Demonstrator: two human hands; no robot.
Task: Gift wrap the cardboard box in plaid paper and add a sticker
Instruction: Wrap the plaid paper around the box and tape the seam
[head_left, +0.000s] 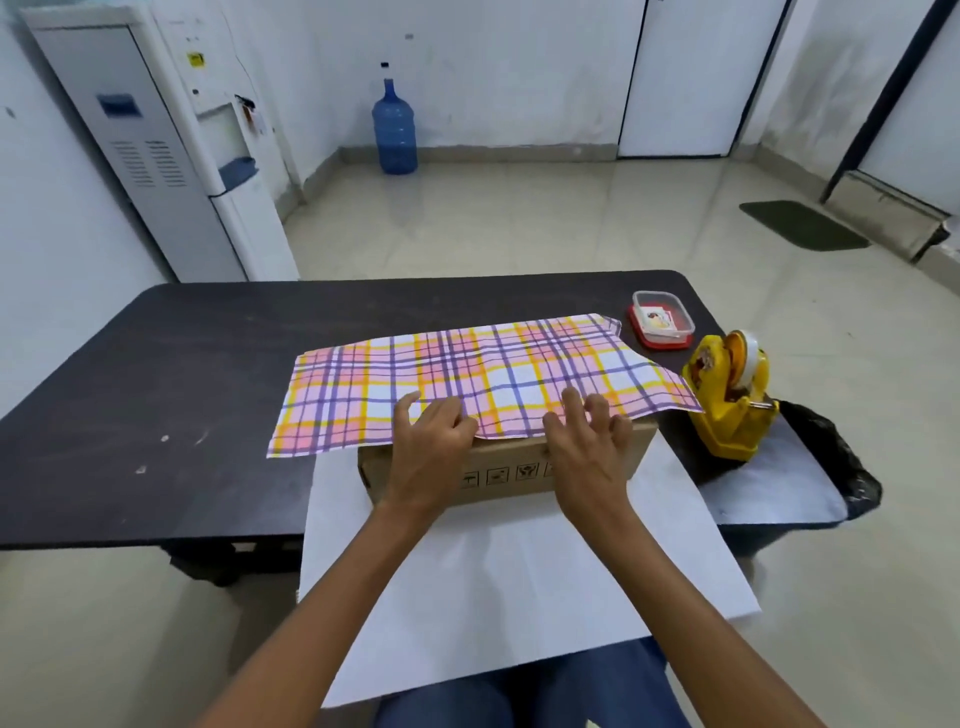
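Head view, near to far. Nearest lie the person's blue trousers (545, 691), over which hangs the white reverse side (519, 571) of the sheet of pink, yellow and purple plaid wrapping paper (467, 374); this white part covers the near edge of the dark rectangular desk (156, 389). On it stands the brown rectangular cardboard box (509, 473), its near face bearing a row of printed handling symbols. The far part of the sheet is folded over the top of the box, plaid side up, and reaches well past the box to the left and toward the far side.

Both hands sit at the box's near top edge, on the free edge of the folded paper. The left hand (431, 436) has bent fingers with tips down on the paper; whether it pinches the edge cannot be told. The right hand (587, 441) is spread, its fingers pressing the paper onto the box top.

Right of the box stands a yellow tape dispenser (727, 400), with a black plastic bag (831, 457) at the desk's right end. Farther back is a clear plastic container on a red lid (662, 319).

Beyond the desk, on the tiled floor, stand a blue water bottle (395, 130) and a white water dispenser (228, 156).
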